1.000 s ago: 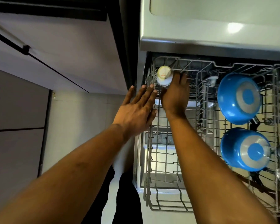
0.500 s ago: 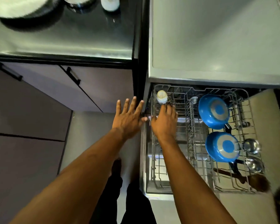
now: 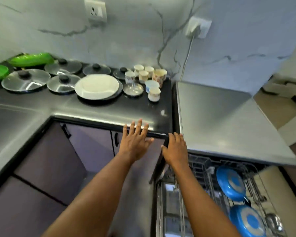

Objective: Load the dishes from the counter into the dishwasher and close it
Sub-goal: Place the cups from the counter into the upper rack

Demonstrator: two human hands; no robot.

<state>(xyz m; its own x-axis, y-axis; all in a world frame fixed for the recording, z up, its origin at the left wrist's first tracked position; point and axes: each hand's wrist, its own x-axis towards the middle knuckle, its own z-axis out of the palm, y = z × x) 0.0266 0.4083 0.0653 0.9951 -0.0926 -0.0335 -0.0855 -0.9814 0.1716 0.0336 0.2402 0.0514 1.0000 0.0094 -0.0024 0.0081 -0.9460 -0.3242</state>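
Change: both hands are rising out of the dishwasher rack (image 3: 200,166) toward the counter (image 3: 109,108), and the view is swinging up with them. The small cup that was sitting at the rack's back-left corner half a second ago is not showing now.
Left grip (image 3: 135,142): is hovering over the counter's front edge, fingers spread wide and holding nothing.
Right grip (image 3: 175,149): is hanging just beside the left one, where the counter meets the dishwasher (image 3: 220,125). Its fingers are straight and close together, and it is empty too.
Loaded so far: two blue pans (image 3: 231,183) are sitting bottom-up along the rack's right side. Steel utensils (image 3: 273,223) are lying near the lower pan, and the left part of the rack is standing largely bare.
Waiting on the counter: a white plate (image 3: 97,86) on a dark one, glass lids (image 3: 26,79) with black knobs, a small steel dish (image 3: 132,88), a cluster of patterned cups (image 3: 143,72) by the wall, one cup (image 3: 154,94) nearest the edge, and green plates (image 3: 31,59) at the far left.
Progress: the task seems to be in an early-to-middle stretch, as most dishes are waiting on the counter and the pulled-out rack shows the dishwasher open.
Step in hand: probably reaching back for the next dish, with the cups closest.
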